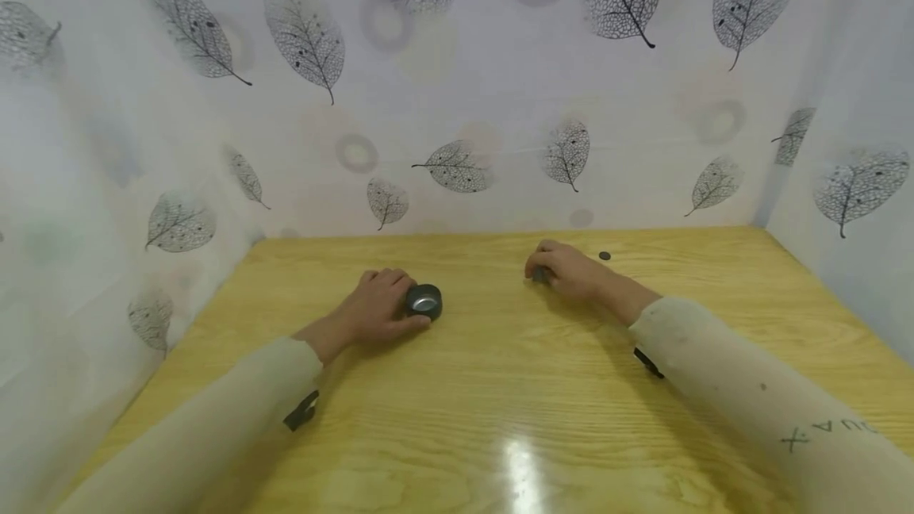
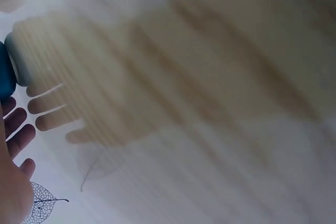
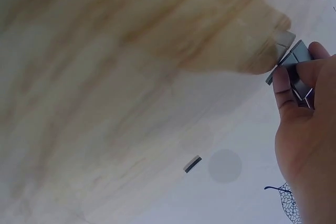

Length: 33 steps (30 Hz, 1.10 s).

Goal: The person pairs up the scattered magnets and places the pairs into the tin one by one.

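Observation:
My left hand (image 1: 378, 308) holds a small round dark cup (image 1: 425, 302) with a shiny metal inside, its opening toward the head camera. The thumb lies along its near side, the fingers at its far left. In the left wrist view only a teal-dark part of the cup (image 2: 6, 74) shows at the left edge, the fingers (image 2: 21, 140) beside it. Over the table's back part, my right hand (image 1: 567, 270) pinches a small grey piece (image 1: 539, 274) between thumb and fingers. Flat, shiny faces of this piece (image 3: 301, 56) show in the right wrist view; the fingers partly hide it.
A small dark disc (image 1: 604, 255) lies on the glossy wooden table (image 1: 457, 403), right of the right hand. White leaf-patterned sheets (image 1: 500, 101) stand behind the table and along both sides. Bare tabletop separates the two hands.

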### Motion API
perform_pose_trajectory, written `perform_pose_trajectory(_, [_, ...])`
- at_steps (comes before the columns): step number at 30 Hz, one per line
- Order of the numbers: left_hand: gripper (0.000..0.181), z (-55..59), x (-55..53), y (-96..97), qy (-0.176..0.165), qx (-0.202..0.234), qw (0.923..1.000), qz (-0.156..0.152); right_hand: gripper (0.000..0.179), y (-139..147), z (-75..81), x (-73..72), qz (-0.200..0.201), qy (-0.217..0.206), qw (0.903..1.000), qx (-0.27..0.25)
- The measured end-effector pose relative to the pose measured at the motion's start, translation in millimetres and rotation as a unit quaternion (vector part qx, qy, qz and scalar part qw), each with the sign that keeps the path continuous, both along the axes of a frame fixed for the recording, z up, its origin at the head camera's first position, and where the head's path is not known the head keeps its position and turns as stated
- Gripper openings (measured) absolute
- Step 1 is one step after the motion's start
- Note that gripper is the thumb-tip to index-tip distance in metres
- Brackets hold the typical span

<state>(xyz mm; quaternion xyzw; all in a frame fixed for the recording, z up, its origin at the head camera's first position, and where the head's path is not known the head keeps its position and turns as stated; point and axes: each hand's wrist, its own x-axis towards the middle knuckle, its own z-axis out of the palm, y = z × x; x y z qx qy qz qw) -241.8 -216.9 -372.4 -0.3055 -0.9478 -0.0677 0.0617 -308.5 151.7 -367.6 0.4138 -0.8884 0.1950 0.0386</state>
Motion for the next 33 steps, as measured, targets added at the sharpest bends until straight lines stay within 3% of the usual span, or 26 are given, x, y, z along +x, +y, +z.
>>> perform_pose_trajectory(14, [0.062,0.8,-2.4,8.2,-0.004,0.0,1.0,-0.005,0.035,1.2,-2.8,-4.3,0.015,0.002,0.9999,-0.001])
perform_pose_trajectory(26, [0.061,0.2,-8.8,13.5,0.003,0.0,0.9998,-0.019,0.037,2.3,3.2,1.3,-0.023,-0.043,0.9983,0.033])
perform_pose_trajectory(33, [0.063,-1.4,-8.0,14.3,-0.006,-0.004,0.9999,-0.013,0.031,0.6,2.0,1.1,-0.008,-0.011,0.9996,0.024])
